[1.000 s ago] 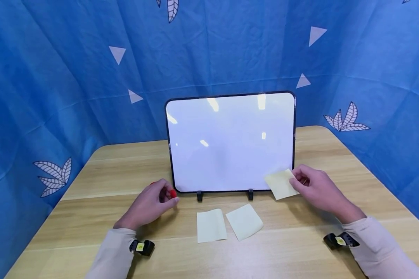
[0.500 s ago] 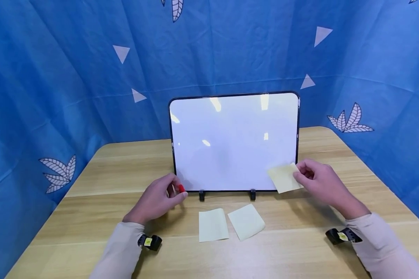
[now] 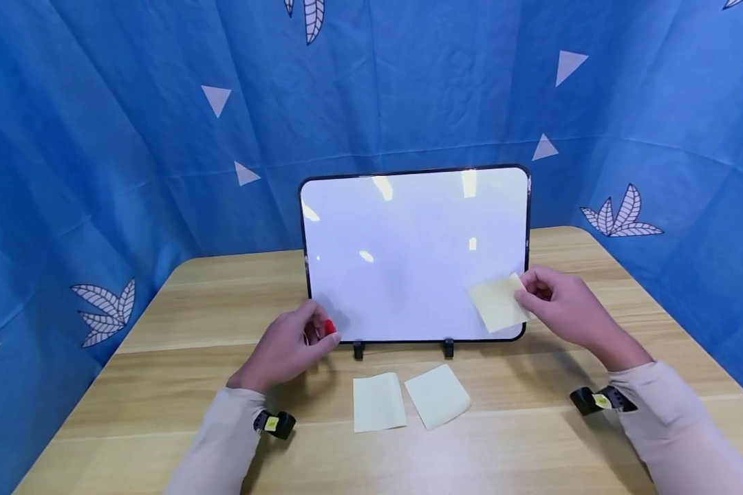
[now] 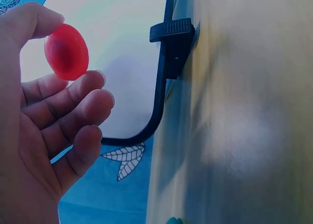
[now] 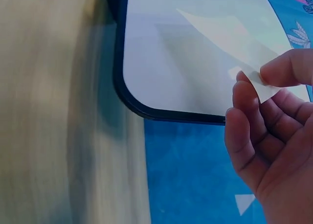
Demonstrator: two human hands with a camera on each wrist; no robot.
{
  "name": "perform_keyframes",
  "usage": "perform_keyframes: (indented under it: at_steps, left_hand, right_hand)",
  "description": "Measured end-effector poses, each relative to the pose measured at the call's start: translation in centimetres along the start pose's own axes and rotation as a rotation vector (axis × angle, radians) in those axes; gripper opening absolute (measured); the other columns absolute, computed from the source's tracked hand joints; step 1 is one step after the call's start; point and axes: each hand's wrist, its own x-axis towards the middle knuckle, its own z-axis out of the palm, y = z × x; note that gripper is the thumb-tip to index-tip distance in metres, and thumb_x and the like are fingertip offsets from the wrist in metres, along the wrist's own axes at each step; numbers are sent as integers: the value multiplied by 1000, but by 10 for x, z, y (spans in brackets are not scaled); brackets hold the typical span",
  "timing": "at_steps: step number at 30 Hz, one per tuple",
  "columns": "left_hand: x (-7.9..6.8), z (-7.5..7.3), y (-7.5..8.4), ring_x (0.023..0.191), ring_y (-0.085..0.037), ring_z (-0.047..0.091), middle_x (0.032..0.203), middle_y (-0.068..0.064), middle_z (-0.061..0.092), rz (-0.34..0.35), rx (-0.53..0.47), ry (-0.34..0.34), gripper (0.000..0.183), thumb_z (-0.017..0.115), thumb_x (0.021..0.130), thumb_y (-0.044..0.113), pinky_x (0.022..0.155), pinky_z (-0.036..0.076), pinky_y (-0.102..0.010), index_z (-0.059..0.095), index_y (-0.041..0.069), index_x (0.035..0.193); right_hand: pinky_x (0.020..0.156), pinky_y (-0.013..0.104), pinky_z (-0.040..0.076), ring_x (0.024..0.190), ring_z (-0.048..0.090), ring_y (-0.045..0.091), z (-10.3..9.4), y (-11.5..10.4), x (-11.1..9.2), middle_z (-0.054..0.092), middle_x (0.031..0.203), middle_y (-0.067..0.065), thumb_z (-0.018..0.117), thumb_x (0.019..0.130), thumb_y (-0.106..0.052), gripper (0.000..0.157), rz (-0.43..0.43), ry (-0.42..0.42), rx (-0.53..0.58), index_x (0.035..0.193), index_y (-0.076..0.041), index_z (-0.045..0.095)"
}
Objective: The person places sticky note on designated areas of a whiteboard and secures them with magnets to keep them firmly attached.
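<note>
My left hand pinches a round red disc, like a magnet, between thumb and fingers, close to the lower left corner of a framed whiteboard. In the right hand, a pale yellow sticky note is pinched by its right edge, thumb against fingers. The note overlaps the board's lower right part in the head view. The right wrist view shows the note slanting away from the fingertips, with its shadow on the board behind.
Two more pale notes lie on the wooden table before the board: a left one and a tilted right one. Black feet hold the board upright. A blue patterned curtain hangs behind.
My left hand has moved right and slightly up with the red disc, to the board's lower left corner. The right hand has raised the sticky note higher over the board's lower right.
</note>
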Motion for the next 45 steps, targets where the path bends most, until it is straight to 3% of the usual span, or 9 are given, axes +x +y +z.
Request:
perform_keyframes:
  at_steps: [7,15,22,30,36,45]
  left_hand:
    - [11,2,6,71,-13,57,79,9,60,-4,7,3,25,75,89,33,63,50,-30,55,23,98]
    - [22,8,8,71,-10,58,79,11,60,42,-2,1,24,75,90,33,64,51,-28,55,22,98]
    - [20,6,5,71,-11,58,79,10,60,13,0,23,24,75,89,33,65,51,-29,55,22,97]
    - [31,15,8,72,-10,57,80,9,59,41,-42,25,24,74,90,34,66,51,-29,55,22,98]
    - [46,25,22,72,-9,57,79,11,59,74,-49,53,24,74,89,34,65,51,-28,55,22,98]
    - [56,35,38,71,-8,57,81,14,59,127,-13,36,27,77,87,34,62,51,-26,57,22,101]
  right_hand:
    - [56,28,41,73,51,24,-4,-1,8,57,81,7,64,99,-19,11,-5,10,0,95,-9,62]
    - [56,29,42,74,51,25,-14,-5,20,57,83,9,63,99,-21,14,23,5,-8,99,-7,63]
    - [56,28,42,75,50,24,-11,-10,28,59,86,8,65,99,-22,17,26,5,-7,103,-6,64]
    - [55,27,40,73,49,24,2,-13,27,55,81,11,62,99,-19,13,-16,97,11,96,-6,62]
    - [55,24,42,72,50,23,7,-12,26,57,82,11,60,99,-21,16,3,176,51,94,-6,61]
    - [58,26,54,72,58,23,6,-13,27,63,80,12,57,101,-25,21,60,191,81,97,-5,61]
